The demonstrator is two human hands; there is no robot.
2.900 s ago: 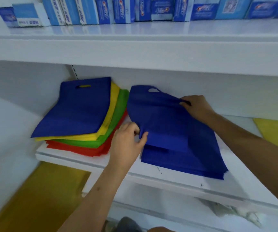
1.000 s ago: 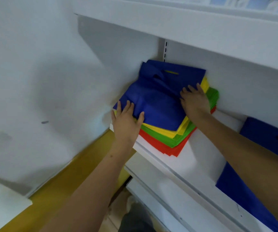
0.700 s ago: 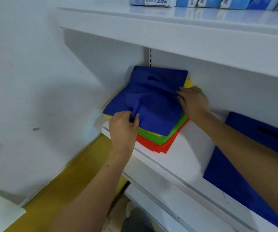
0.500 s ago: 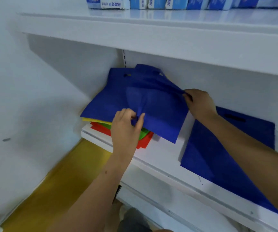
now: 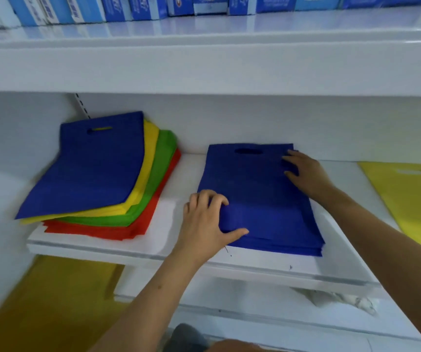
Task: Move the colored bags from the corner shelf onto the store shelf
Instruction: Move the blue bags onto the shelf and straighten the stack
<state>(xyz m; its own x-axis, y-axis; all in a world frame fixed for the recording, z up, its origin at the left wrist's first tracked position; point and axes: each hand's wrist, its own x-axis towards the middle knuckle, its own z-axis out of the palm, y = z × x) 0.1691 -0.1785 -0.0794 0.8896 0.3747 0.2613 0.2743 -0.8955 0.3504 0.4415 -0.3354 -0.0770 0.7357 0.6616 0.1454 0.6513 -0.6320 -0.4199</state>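
In the corner lies a fanned pile of flat bags: a blue bag point(image 5: 90, 168) on top, then yellow bags point(image 5: 151, 148), green bags point(image 5: 165, 168) and red bags point(image 5: 151, 222). To its right on the white shelf point(image 5: 174, 247) sits a neat stack of blue bags point(image 5: 260, 184). My left hand point(image 5: 207, 219) grips the near-left edge of the top blue bag, fingers above and thumb at the front. Flat on the stack's far-right corner rests my right hand point(image 5: 306, 174), fingers spread.
A yellow bag point(image 5: 412, 194) lies on the shelf at the far right. Blue toothpaste boxes point(image 5: 141, 6) line the upper shelf point(image 5: 204, 64), which overhangs the bags. Lower shelves and a yellow floor point(image 5: 47, 301) are below.
Both hands lifted a blue bag off the corner pile, carried it right and laid it on the blue stack. My right hand has flattened on it; another blue bag tops the corner pile.
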